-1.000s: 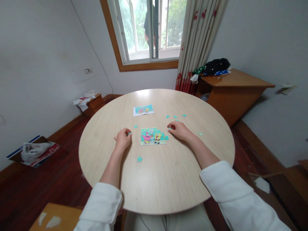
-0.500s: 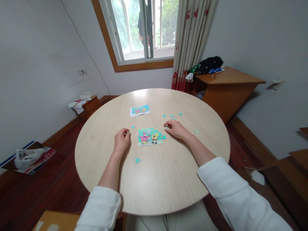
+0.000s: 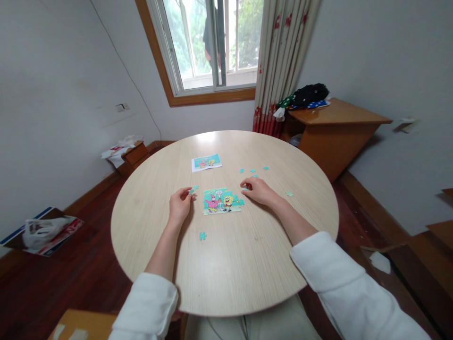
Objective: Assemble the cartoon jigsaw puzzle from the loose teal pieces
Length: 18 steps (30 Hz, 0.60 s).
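A partly joined jigsaw puzzle (image 3: 220,203) with cartoon figures lies flat at the middle of the table, its upper right edge uneven. Left of it, my left hand (image 3: 180,204) is closed in a pinch on a small teal puzzle piece (image 3: 191,191), close to a loose piece (image 3: 196,187). My right hand (image 3: 258,190) rests at the puzzle's upper right, its thumb and fingers closed around another teal piece (image 3: 245,189), mostly covered by the fingers. Nearer to me, below the puzzle, lie what look like joined teal pieces (image 3: 202,236).
On the round table (image 3: 226,278), a printed picture (image 3: 206,163) lies behind the puzzle. Several loose pieces (image 3: 252,171) are scattered beyond my right hand, with one piece (image 3: 289,194) farther right. A wooden desk (image 3: 339,113) with cloths stands behind at right.
My left hand has tilted its piece outward and shifted slightly, so the piece shows more beside the loose one. My right hand has hardly moved.
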Each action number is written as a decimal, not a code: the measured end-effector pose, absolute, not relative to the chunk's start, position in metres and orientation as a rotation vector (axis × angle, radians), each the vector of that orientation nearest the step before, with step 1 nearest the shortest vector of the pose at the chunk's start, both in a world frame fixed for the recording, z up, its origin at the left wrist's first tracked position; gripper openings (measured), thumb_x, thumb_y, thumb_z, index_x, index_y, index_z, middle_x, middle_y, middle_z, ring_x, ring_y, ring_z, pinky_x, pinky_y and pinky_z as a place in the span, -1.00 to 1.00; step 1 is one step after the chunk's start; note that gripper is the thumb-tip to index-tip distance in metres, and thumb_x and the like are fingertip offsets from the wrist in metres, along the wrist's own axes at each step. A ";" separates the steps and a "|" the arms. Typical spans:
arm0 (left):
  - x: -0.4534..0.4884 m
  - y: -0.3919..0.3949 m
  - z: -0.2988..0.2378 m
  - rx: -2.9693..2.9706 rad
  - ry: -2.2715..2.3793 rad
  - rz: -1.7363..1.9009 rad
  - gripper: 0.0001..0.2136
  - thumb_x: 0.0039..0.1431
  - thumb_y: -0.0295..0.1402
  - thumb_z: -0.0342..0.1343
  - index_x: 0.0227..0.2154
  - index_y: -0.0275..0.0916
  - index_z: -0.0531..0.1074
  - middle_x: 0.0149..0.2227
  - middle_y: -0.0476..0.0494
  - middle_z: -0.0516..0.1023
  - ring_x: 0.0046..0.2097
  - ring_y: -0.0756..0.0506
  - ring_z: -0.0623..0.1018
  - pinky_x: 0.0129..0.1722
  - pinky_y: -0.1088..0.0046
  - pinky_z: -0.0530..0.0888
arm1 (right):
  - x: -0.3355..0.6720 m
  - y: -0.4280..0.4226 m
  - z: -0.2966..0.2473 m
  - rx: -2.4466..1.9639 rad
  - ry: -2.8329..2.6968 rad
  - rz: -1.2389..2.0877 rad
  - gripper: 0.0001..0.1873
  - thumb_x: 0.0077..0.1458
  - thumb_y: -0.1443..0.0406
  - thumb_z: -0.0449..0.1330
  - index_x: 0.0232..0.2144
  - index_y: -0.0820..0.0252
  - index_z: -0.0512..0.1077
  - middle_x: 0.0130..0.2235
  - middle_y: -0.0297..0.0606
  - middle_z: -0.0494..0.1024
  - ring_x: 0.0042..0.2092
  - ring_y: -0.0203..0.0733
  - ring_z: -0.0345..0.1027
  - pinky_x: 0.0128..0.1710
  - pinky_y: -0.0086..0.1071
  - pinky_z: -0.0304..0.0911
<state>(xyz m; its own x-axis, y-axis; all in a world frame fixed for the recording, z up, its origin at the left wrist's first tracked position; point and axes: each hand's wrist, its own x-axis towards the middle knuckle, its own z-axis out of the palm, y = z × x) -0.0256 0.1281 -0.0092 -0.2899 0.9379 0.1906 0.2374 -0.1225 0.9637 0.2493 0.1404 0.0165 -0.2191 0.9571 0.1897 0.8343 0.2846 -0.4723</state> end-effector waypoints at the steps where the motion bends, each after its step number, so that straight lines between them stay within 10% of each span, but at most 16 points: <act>1: -0.025 0.128 -0.008 1.284 1.499 1.477 -0.71 -0.17 -0.26 0.23 -0.36 -0.32 0.48 -0.46 -0.09 0.51 -0.43 -0.05 0.54 -0.29 0.34 0.51 | 0.249 0.141 0.016 -1.606 -2.117 0.374 -0.79 -0.04 0.38 0.22 -0.27 0.23 0.49 -0.29 -0.19 0.54 -0.28 -0.26 0.36 -0.22 -0.42 0.24; 18: -0.020 0.121 -0.002 1.043 1.269 1.513 -0.54 -0.33 -0.28 0.33 -0.28 -0.35 0.46 -0.42 -0.11 0.53 -0.34 -0.08 0.57 -0.12 0.19 0.50 | 0.249 0.139 0.017 -1.548 -2.098 0.409 -0.81 -0.05 0.42 0.20 -0.30 0.26 0.50 -0.33 -0.20 0.53 -0.31 -0.28 0.36 -0.25 -0.43 0.24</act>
<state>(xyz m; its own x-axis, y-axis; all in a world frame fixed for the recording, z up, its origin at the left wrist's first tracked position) -0.0204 0.1211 -0.0024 -0.2627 0.9628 0.0630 -0.1056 -0.0936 0.9900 0.2489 0.1392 0.0165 -0.2307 0.9496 0.2124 0.8001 0.3094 -0.5139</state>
